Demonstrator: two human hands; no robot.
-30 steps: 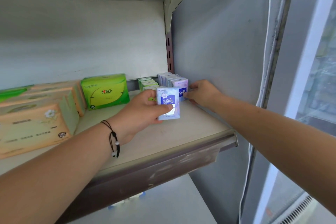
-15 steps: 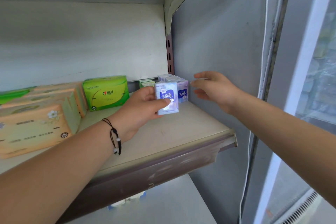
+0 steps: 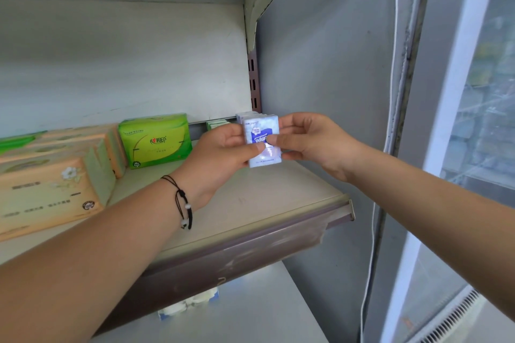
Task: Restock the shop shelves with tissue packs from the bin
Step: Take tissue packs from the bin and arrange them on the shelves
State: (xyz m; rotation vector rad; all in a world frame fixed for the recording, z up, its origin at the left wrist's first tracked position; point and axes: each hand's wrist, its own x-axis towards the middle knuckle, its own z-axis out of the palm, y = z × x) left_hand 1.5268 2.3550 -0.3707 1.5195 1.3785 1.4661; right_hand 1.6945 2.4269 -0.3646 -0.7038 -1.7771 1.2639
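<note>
Both hands are up at the shelf (image 3: 250,203), and between them sits a small blue-and-white tissue pack (image 3: 262,142), held upright in the air above the shelf's right end. The left hand (image 3: 220,153) grips its left edge, thumb across the front; the right hand (image 3: 309,139) pinches its right edge, fingers (image 3: 289,122) curled round the top corner. Directly behind the pack stands a row of similar small packs (image 3: 246,115) against the grey side panel (image 3: 320,64), mostly hidden by the hands. Just left of that row, slim green packs (image 3: 216,125) peek out, then a bright green tissue pack (image 3: 156,140), then orange tissue packs (image 3: 50,189) crowding the shelf's left side. A black cord bracelet (image 3: 182,203) circles the left wrist.
</note>
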